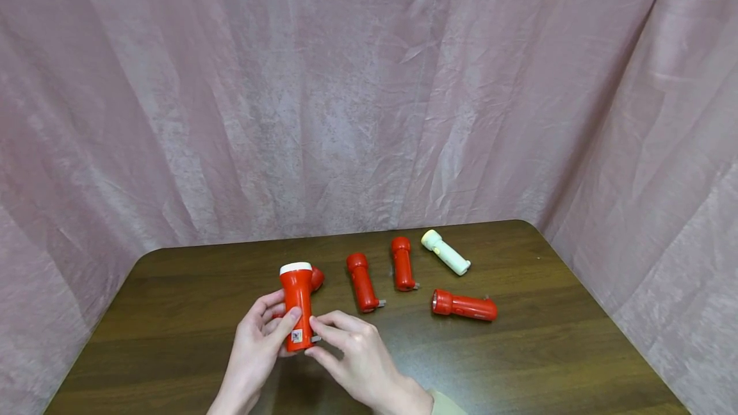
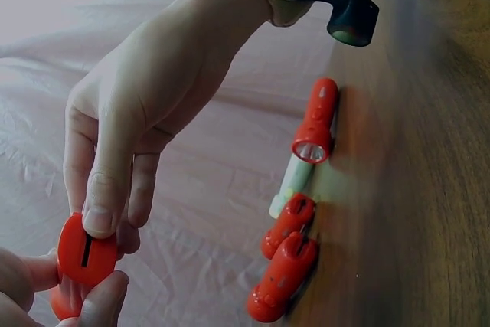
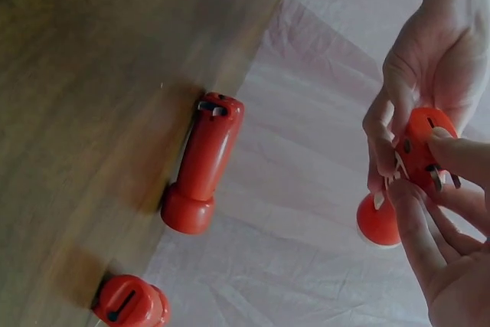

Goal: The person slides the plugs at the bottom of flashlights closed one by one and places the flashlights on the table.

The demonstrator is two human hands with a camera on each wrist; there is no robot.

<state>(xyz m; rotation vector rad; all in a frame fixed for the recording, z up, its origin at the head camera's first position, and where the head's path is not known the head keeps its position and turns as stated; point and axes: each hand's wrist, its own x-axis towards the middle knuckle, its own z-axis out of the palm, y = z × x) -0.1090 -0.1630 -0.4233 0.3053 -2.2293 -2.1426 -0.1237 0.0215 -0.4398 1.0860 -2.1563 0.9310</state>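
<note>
A red flashlight with a white rim is held upright above the table, white end uppermost, a small printed label near its base. My left hand grips its body, thumb across the front. At the lower end, my right hand pinches the base between thumb and fingers, beside metal plug prongs that stick out sideways. The right wrist view shows those prongs close to the right fingertips. A dark slot marks the flashlight's end face in the left wrist view. Behind the held flashlight lies another red flashlight, mostly hidden.
On the brown wooden table, right of the hands, lie a red flashlight and another red flashlight, both with prongs out. Farther right are a pale green flashlight and a sideways red flashlight. A pink curtain hangs behind.
</note>
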